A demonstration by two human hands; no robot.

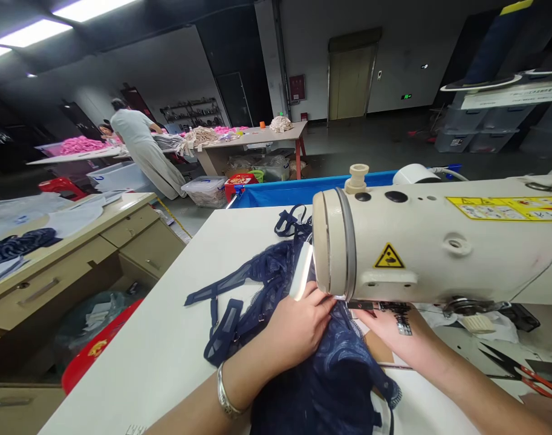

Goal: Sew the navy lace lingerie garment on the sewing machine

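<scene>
Grip of the left hand [300, 323] appears closed on the navy garment [348, 356] beside the sewing machine [421, 241]; the right hand [391, 329] sits beneath the machine's arm, partly hidden, its hold impossible to tell. Sewing seems in hand, the next move calling for an even feed; the navy garment, sheer and lacy, lies bunched on the white worktop [158, 356], straps [225, 329] splayed.
</scene>
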